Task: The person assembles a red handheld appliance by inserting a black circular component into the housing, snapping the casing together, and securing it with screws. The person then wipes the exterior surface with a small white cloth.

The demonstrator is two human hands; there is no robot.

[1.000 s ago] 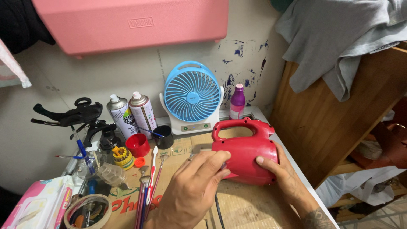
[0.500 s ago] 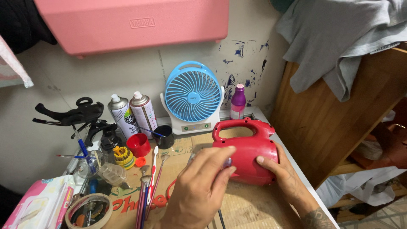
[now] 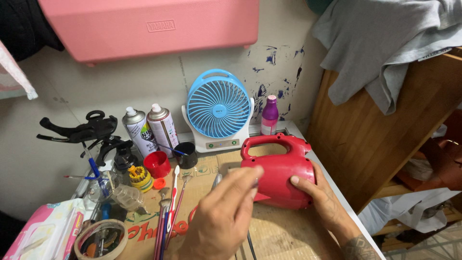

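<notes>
- My right hand (image 3: 327,204) holds the red lamp (image 3: 279,178) on the bench (image 3: 288,236).
- My left hand (image 3: 224,216) pinches something tiny; fingers narrow.
- Lamp looks hard, smooth, light. Grab its handle.

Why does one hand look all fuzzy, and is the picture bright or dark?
In the head view the left hand is soft and smeared at the fingertips, close to the lens, while the right hand and the red lamp look sharper; light is even and soft, with faint shadows; the blue fan is crisp; no strong glare; edges bend slightly outward.
</notes>
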